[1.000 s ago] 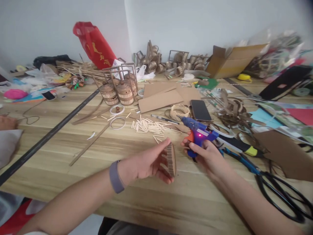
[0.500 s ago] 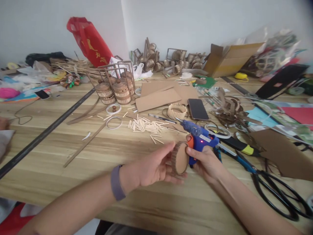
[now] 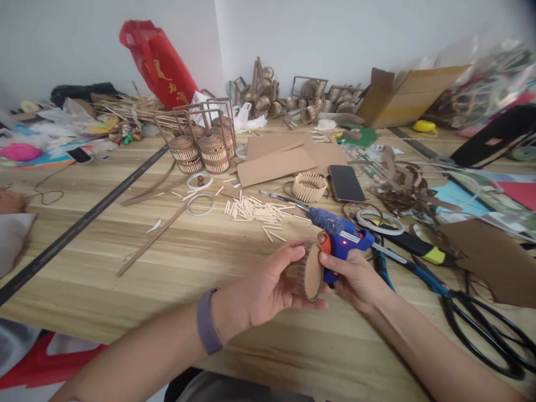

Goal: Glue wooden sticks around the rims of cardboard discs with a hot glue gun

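My left hand (image 3: 278, 282) is wrapped around a round corrugated cardboard piece (image 3: 314, 272), tilted so its flat brown face turns to the right. Blue, with an orange trigger, a hot glue gun (image 3: 341, 231) sits in my right hand (image 3: 355, 279), and its red light is lit. The right thumb also presses against the rim of the cardboard piece. The gun's nozzle points to the upper left, over the table. Just beyond lie a pile of short wooden sticks (image 3: 255, 211) and a ring of upright sticks (image 3: 309, 187).
Scissors (image 3: 473, 324) and a yellow-black cutter (image 3: 422, 248) lie at the right. A phone (image 3: 347, 183) and cardboard sheets (image 3: 278, 166) are further back. Small stick-walled baskets (image 3: 214, 152) stand at the back left. A long dark bar (image 3: 87, 215) crosses the left side, near another person's hand (image 3: 12, 201).
The view has shifted slightly, so the table things appear further right or lower. The cardboard piece has turned a little in my left hand. The glue gun stays in my right hand.
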Motion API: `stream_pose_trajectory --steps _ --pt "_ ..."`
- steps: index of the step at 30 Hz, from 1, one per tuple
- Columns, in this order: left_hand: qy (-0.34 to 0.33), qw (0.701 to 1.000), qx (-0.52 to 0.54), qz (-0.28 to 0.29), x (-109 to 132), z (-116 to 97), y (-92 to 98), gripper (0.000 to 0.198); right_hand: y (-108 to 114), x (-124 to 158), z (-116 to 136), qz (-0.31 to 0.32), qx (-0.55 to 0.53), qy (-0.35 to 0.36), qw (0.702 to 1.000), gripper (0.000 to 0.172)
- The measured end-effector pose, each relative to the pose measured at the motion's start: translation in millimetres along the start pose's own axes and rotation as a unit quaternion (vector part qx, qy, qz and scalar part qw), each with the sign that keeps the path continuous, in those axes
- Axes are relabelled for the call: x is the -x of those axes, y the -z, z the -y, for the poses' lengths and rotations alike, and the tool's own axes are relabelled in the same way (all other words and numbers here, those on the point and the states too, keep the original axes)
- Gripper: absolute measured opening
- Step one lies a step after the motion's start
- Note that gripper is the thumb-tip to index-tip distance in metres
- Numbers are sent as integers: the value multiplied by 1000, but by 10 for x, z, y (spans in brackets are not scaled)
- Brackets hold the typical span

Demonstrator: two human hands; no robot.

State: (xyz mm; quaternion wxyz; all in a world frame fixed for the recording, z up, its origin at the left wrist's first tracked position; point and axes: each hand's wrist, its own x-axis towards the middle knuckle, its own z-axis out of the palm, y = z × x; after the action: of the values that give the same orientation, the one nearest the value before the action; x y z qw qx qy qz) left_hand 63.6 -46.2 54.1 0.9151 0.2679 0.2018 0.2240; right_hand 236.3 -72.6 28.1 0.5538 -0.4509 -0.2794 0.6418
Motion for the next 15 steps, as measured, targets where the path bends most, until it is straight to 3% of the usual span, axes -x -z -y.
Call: stream_pose_trajectory --steps 6,15 --pt "-2 999 19 -38 -3 37 -6 34 41 -16 -53 -3 24 -6 1000 38" --pt "8 999 24 -39 8 37 -16 33 17 5 -56 5 34 -5 999 37"
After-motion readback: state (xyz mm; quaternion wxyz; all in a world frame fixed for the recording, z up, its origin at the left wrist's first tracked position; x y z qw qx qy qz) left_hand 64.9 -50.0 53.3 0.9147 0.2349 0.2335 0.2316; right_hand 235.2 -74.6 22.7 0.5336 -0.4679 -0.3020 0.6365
